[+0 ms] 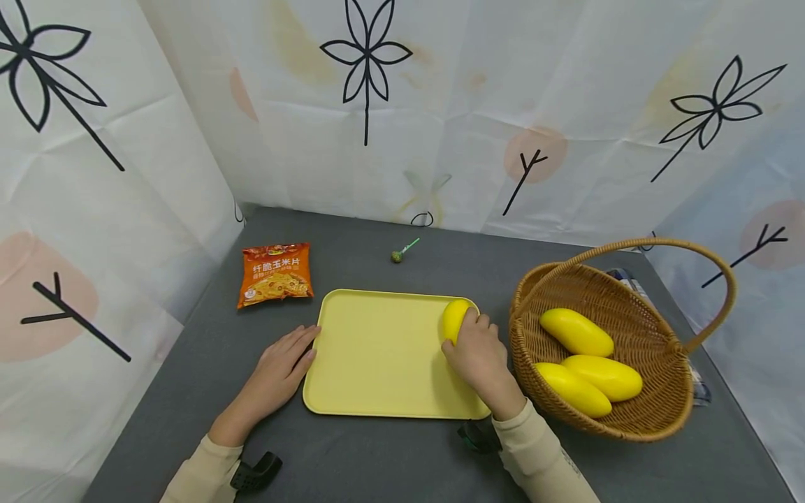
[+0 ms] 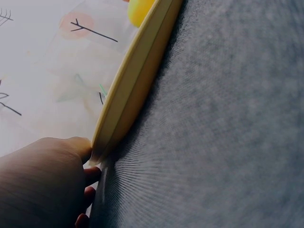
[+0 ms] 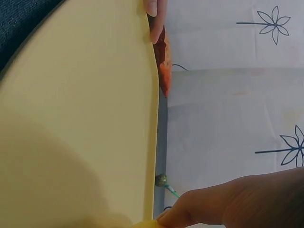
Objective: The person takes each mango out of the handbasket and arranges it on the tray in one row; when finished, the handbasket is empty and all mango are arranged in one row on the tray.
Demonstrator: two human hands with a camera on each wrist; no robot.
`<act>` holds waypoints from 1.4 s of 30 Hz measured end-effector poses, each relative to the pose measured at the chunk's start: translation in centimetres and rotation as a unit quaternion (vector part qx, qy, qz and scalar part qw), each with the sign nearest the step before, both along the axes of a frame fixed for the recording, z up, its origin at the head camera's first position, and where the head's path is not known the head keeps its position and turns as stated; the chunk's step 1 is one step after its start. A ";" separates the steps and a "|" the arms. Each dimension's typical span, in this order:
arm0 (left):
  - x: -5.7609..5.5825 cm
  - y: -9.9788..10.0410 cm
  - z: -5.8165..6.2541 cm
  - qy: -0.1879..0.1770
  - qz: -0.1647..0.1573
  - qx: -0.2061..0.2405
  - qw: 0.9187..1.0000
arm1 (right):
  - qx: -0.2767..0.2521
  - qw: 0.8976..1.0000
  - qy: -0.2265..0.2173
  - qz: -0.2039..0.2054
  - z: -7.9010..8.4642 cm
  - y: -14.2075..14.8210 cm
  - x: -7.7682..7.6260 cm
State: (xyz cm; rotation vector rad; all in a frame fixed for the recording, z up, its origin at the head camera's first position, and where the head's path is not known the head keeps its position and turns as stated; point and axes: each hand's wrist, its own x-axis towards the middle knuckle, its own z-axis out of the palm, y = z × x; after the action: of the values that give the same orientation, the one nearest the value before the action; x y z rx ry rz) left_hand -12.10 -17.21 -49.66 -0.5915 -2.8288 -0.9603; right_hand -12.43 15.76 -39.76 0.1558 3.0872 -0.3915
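A yellow tray (image 1: 377, 353) lies flat on the grey table. At its upper right corner, my right hand (image 1: 481, 353) grips a yellow mango (image 1: 454, 318), thumb on the near side and fingers over the right. In the right wrist view only a sliver of that mango (image 3: 146, 224) shows under the fingers. My left hand (image 1: 281, 367) touches the tray's left edge with extended fingers; in the left wrist view the thumb lies at the rim (image 2: 116, 111). Right of the tray stands a wicker basket (image 1: 666, 377) holding three more mangoes (image 1: 577, 332).
An orange snack bag (image 1: 275, 276) lies behind the tray on the left. A lollipop (image 1: 397, 257) with a green stick lies behind the tray's middle. The basket's tall handle (image 1: 723, 279) arches up on the right. Partly hidden behind the basket is a plaid item (image 1: 699, 388). Patterned cloth surrounds the table.
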 end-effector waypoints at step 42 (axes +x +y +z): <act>-0.2 -0.3 -0.3 0.005 -0.009 0.005 1.000 | -0.015 0.999 0.028 0.020 1.7 0.0 2.3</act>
State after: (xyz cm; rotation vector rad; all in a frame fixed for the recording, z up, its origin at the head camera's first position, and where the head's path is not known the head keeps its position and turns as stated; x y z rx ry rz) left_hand -12.26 -17.50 -49.96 -0.6201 -2.8141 -0.9710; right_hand -10.08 15.72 -38.01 0.0840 3.1323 -0.4485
